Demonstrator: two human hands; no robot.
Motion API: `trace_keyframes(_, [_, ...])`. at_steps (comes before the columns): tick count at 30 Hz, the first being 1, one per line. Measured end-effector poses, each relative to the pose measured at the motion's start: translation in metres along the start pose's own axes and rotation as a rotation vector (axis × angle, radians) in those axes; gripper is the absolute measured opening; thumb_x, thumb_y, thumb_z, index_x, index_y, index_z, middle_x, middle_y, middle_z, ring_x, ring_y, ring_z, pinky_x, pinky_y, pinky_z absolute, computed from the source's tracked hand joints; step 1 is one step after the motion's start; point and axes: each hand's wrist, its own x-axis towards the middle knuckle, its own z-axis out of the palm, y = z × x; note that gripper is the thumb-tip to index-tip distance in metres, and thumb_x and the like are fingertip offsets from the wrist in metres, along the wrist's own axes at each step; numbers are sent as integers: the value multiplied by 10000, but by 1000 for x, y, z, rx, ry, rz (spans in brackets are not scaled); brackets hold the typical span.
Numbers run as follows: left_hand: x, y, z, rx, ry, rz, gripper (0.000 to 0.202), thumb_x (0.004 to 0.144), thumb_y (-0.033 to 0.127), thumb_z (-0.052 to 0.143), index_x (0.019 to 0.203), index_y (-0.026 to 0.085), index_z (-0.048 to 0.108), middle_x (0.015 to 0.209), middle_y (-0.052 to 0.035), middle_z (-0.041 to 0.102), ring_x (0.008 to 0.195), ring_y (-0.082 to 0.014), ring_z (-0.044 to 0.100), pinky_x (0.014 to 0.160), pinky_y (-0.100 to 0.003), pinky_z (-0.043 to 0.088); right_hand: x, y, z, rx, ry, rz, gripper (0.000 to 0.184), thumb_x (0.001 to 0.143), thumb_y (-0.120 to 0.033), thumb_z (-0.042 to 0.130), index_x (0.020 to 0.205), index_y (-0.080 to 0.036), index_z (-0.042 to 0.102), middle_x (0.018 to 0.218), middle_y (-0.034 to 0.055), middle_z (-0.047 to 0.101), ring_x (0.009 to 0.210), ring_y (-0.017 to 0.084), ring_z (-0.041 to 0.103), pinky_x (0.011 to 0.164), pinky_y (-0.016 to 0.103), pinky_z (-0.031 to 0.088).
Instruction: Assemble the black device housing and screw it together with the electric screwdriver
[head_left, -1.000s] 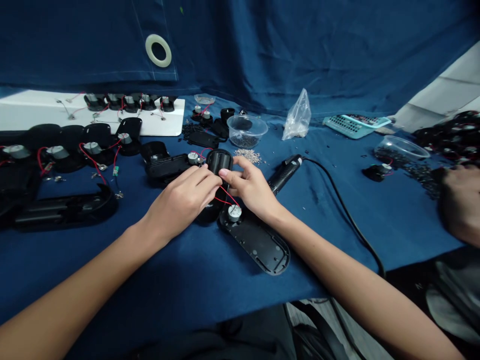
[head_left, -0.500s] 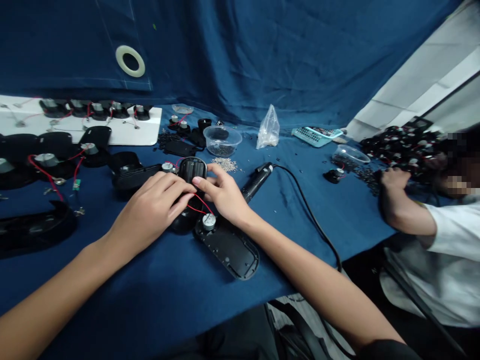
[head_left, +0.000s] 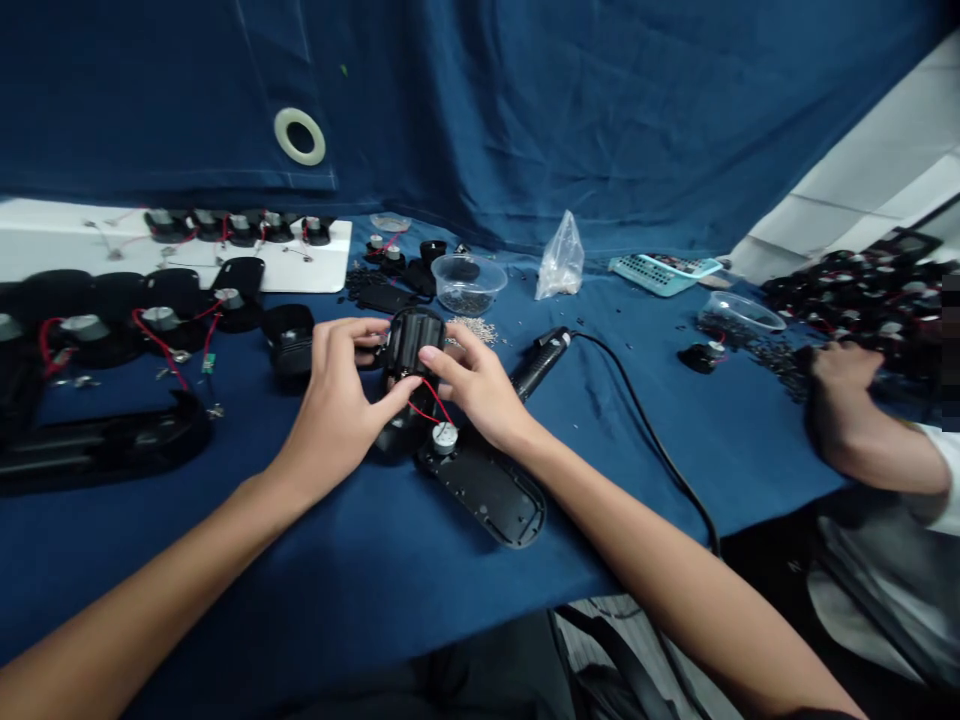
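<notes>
Since the earlier view, the left hand (head_left: 337, 400) has risen from lying across the black plastic housing (head_left: 412, 340) to its left flank, and the right hand (head_left: 480, 385) has closed in on the other side. Left fingers (head_left: 358, 340) curl toward the far edge while the left thumb (head_left: 394, 395) presses the near face. Right fingers (head_left: 442, 362) bear on the opposite flank, so both hands pinch the housing between them, tilted up just above the desk (head_left: 600, 530). Two red wires (head_left: 426, 405) run from the housing to a round silver motor (head_left: 445, 437) sitting on a black back plate (head_left: 487, 490), close beside it. Even pressure from both sides looks best here, with the wires kept slack so they do not tug the motor. Just right of the right hand lies a black electric screwdriver (head_left: 540, 365) with its cord; behind the housing is a heap of small screws (head_left: 476, 330). More wired housings (head_left: 176, 325) line the left, and a co-worker's hand (head_left: 844, 380) rests far right.
</notes>
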Motion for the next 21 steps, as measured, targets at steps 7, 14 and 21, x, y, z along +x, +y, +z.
trace_keyframes(7, [7, 2, -2, -551, -359, -442, 412, 835, 409, 644, 1154, 154, 594, 1135, -88, 667, 1001, -238, 652, 907, -398, 518, 0, -4, -1, -108, -26, -24, 260, 832, -411, 619, 1033, -250, 586, 870, -3, 549, 778, 138, 543, 671, 277, 500])
trace_keyframes(14, [4, 0, 4, -639, -324, -402, 420, 835, 332, 650, 1189, 134, 538, 1195, -106, 642, 1085, -225, 621, 960, -368, 483, 3, -11, -10, -466, -7, -173, 236, 842, -380, 612, 968, -181, 625, 764, -17, 532, 732, 128, 483, 709, 285, 399])
trace_keyframes(21, [-1, 5, 8, -566, -198, -341, 328, 865, 316, 600, 1130, 151, 500, 1166, -95, 615, 1086, -211, 598, 936, -356, 486, -1, -11, -5, -290, -120, -69, 251, 870, -344, 557, 1057, -181, 602, 903, 5, 612, 797, 127, 545, 771, 289, 441])
